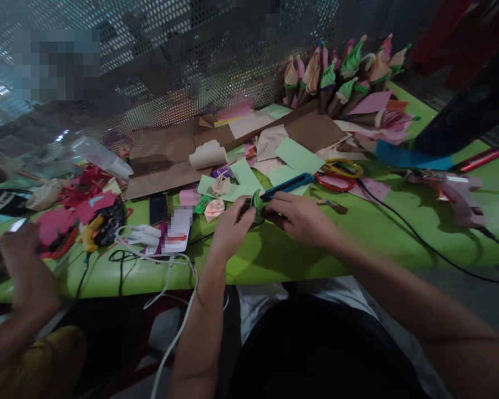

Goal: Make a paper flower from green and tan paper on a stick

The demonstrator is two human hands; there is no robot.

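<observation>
Close in front of me, above the green table (291,255), a small green rolled paper flower (256,206) is pinched upright in the fingers of my left hand (233,228). My right hand (297,217) is closed at the flower's right side, its fingertips against the flower's lower part; what lies between those fingertips is hidden. Just beyond my right hand's knuckles lies a blue utility knife (289,185). A peach folded paper flower (214,210) sits left of my left hand. Light green paper pieces (299,156) lie beyond both hands.
Finished-looking paper flowers in brown wraps (343,72) cluster at the back right. At the right lie a pink glue gun (449,194) with its cord and red-handled scissors (336,182). Left are a phone (178,227), white cables and a co-worker's hand (23,255). Brown paper (162,149) lies behind.
</observation>
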